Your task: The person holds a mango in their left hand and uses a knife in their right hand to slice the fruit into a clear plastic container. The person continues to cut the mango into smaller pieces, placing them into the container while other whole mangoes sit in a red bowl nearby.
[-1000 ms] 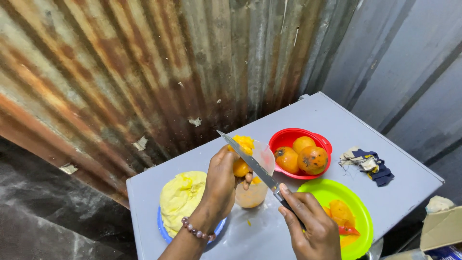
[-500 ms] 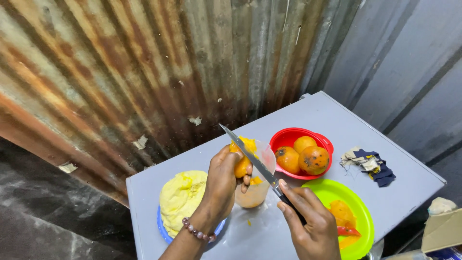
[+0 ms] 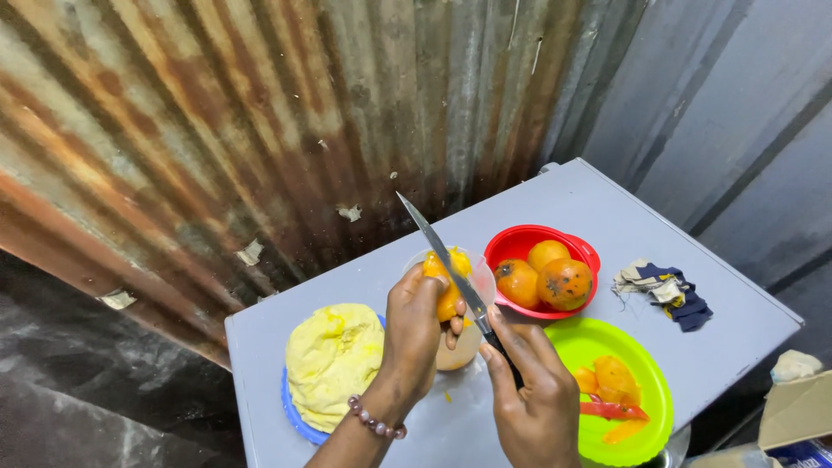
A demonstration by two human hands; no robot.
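My left hand (image 3: 414, 334) grips a piece of orange fruit (image 3: 449, 279) and holds it over a clear plastic cup (image 3: 468, 342) on the grey table (image 3: 607, 204). My right hand (image 3: 536, 394) is closed on the dark handle of a long knife (image 3: 438, 247). The blade points up and away to the left and lies against the fruit. A beaded bracelet sits on my left wrist.
A red bowl (image 3: 524, 241) with three orange fruits stands right of the cup. In front of it a green plate (image 3: 646, 381) holds fruit peels. A yellow cloth (image 3: 334, 360) covers a blue plate at the left. A crumpled rag (image 3: 663, 290) lies at the right. Corrugated metal wall behind.
The knife blade has shifted slightly along the fruit, and both hands have stayed over the cup. The bowls and plates have not moved.
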